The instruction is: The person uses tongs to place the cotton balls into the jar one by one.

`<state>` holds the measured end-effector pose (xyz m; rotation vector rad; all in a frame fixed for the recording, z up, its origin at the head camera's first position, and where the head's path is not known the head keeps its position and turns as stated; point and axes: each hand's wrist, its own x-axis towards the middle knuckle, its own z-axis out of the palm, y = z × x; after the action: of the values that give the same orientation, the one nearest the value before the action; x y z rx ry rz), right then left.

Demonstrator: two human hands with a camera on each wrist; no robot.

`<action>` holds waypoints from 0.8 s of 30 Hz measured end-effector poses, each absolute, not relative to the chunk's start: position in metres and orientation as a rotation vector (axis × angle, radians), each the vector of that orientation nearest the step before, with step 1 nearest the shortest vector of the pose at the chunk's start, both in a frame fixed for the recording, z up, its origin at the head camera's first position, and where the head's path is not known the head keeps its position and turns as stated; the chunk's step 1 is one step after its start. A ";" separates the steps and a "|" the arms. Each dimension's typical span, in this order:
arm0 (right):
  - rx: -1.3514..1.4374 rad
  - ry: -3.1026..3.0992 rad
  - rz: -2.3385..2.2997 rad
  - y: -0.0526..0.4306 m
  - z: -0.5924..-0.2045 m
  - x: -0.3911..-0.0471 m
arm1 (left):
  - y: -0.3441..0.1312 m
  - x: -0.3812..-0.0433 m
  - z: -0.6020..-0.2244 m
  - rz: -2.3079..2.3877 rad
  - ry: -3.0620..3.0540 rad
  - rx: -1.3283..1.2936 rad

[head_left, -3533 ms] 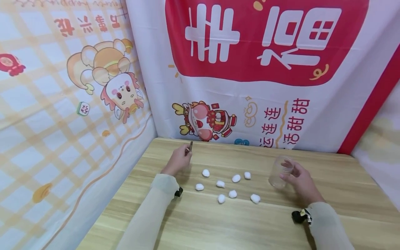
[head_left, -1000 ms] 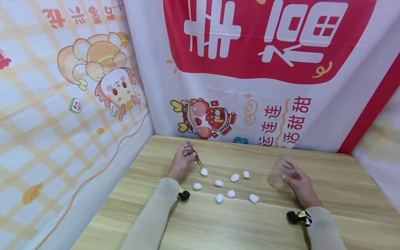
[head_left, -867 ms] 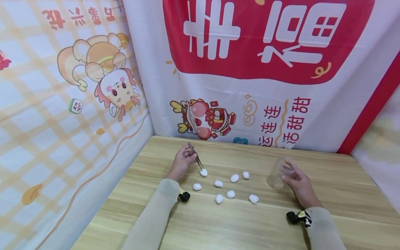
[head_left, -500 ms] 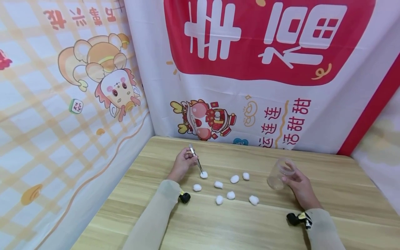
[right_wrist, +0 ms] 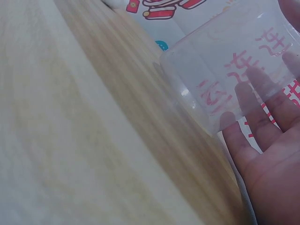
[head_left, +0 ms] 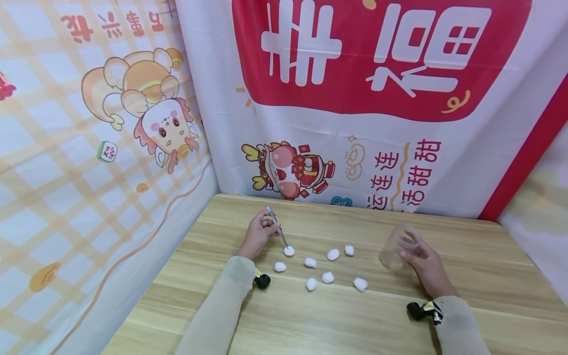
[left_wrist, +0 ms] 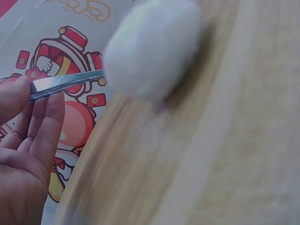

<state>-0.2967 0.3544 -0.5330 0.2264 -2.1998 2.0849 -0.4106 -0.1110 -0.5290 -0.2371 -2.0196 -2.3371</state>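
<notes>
Small white balls (head_left: 310, 263) lie scattered on a wood-grained table (head_left: 337, 320).

The red patch (head_left: 355, 59) of the back cloth (head_left: 328, 125) carries big white characters (head_left: 328, 47) 幸福, lying sideways, below them stand smaller red characters (head_left: 429, 153) 运连连 and 活甜甜, and on the checked left cloth (head_left: 84, 187) 事 and 兴 can be read upside down.

This looks like a small recording corner boxed in by hung fabric; whether it stands in a home or a studio cannot be told. A checked cloth (head_left: 49, 162) covers the left side, and a white banner (head_left: 222, 123) hangs behind, its red panel (head_left: 355, 91) bearing 2 large Chinese characters printed sideways, with a cartoon dragon (head_left: 284, 170) below. A wood-grain table (head_left: 355, 325) fills the corner, and 2 black wrist cameras (head_left: 263, 281) at the sleeve cuffs suggest filming
</notes>
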 end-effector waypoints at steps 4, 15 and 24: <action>0.224 -2.207 2.080 0.356 -0.533 -0.297 | -0.111 -0.410 -0.528 -2.353 -1.990 -0.230; 0.276 -2.147 2.126 0.357 -0.535 -0.298 | -0.111 -0.406 -0.515 -2.372 -1.970 -0.222; 0.275 -2.141 2.133 0.356 -0.535 -0.298 | -0.108 -0.402 -0.499 -2.466 -1.820 -0.274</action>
<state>-0.2978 0.3564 -0.5351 0.2755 -2.1411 2.1331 -0.4017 -0.1077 -0.4991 -0.2744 -1.8205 -2.4659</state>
